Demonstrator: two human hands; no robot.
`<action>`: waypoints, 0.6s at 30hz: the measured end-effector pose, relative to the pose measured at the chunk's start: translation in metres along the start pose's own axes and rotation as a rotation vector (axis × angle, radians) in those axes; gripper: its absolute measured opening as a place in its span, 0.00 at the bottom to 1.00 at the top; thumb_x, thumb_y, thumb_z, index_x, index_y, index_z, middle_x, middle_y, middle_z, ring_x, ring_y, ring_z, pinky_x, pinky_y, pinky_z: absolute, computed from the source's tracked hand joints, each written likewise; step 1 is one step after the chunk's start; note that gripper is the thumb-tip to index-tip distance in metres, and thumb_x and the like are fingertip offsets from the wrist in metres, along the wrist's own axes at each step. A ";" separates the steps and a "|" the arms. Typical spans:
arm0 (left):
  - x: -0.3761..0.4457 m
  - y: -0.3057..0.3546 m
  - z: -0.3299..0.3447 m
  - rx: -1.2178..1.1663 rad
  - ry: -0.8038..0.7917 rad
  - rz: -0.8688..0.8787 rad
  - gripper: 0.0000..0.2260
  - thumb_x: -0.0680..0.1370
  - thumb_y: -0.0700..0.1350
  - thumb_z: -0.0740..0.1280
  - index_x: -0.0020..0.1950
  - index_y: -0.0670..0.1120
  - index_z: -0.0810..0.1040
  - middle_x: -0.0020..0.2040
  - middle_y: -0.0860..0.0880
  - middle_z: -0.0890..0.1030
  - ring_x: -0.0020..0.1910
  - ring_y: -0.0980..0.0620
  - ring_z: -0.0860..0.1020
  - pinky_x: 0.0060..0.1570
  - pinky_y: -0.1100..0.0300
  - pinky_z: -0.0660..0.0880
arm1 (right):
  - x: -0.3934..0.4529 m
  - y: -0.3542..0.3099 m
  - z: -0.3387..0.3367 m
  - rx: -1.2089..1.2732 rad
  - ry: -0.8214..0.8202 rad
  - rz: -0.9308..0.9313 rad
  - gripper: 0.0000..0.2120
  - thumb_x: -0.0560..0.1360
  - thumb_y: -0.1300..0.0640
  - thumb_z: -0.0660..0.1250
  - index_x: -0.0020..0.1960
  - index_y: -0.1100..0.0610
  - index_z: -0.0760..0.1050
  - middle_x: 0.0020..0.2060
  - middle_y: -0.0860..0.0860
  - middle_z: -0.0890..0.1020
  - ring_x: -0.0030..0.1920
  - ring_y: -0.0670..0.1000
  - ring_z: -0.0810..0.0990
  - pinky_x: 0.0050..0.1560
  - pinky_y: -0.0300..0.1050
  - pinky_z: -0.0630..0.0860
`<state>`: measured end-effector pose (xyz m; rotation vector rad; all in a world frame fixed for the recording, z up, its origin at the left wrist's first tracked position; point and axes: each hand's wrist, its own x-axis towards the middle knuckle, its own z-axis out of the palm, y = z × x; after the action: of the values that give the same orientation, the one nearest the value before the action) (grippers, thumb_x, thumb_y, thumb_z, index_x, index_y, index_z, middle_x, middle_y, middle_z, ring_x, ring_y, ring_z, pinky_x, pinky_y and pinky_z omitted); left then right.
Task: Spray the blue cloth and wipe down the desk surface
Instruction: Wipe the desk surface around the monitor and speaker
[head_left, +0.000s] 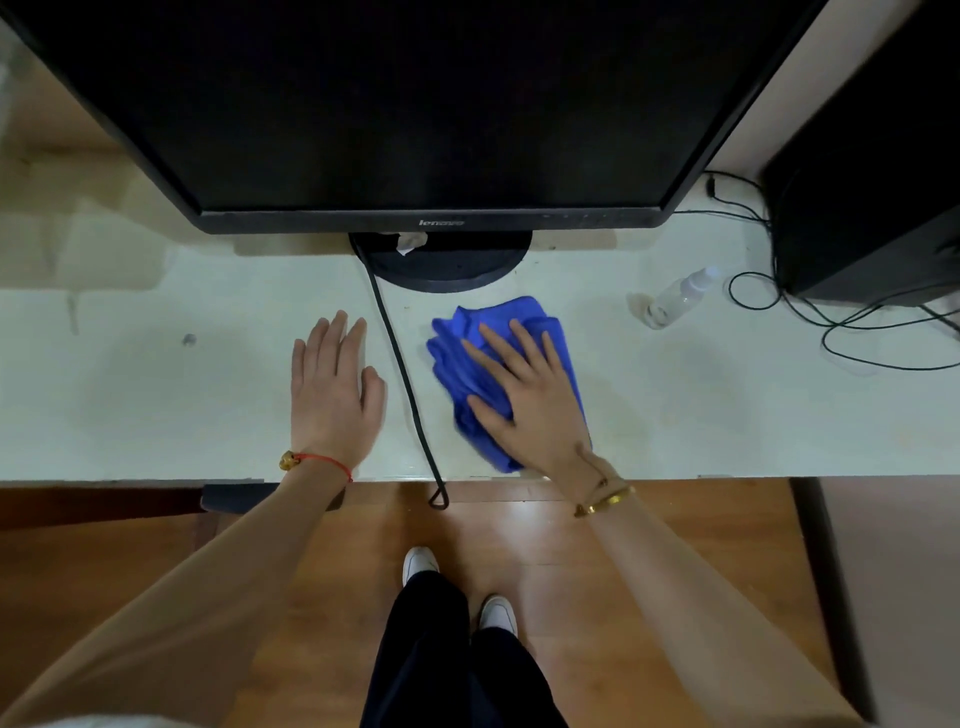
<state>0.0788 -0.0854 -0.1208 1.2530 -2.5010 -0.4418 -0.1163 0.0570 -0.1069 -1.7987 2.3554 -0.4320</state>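
Head view: monitor bezel reads "lenovo".

Office or home desk setup. Pale desk under flat fingers, black monitor beyond fingertips, dark PC tower far right of them with loose cables. Wood floor below.
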 end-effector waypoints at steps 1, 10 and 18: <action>0.000 0.001 -0.002 -0.023 0.028 -0.004 0.24 0.81 0.44 0.53 0.77 0.39 0.66 0.77 0.39 0.67 0.78 0.40 0.62 0.78 0.41 0.55 | -0.014 0.002 -0.003 0.016 -0.016 -0.012 0.27 0.80 0.42 0.57 0.78 0.47 0.63 0.77 0.47 0.66 0.80 0.56 0.57 0.79 0.59 0.49; 0.014 0.072 -0.012 -0.146 0.014 0.285 0.21 0.82 0.42 0.56 0.74 0.38 0.70 0.72 0.40 0.72 0.74 0.40 0.67 0.76 0.41 0.60 | -0.122 0.101 -0.053 0.047 0.054 0.313 0.27 0.80 0.42 0.55 0.76 0.51 0.65 0.77 0.48 0.64 0.79 0.57 0.57 0.79 0.58 0.51; 0.002 0.157 0.048 -0.085 -0.180 0.242 0.25 0.80 0.45 0.53 0.76 0.38 0.68 0.75 0.39 0.70 0.75 0.38 0.66 0.77 0.43 0.58 | -0.102 0.109 -0.051 0.032 0.071 0.340 0.28 0.79 0.43 0.56 0.77 0.50 0.63 0.77 0.50 0.66 0.79 0.58 0.57 0.79 0.59 0.49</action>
<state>-0.0543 0.0087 -0.1002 0.8995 -2.7070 -0.6162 -0.2037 0.1879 -0.0982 -1.3501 2.6167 -0.4874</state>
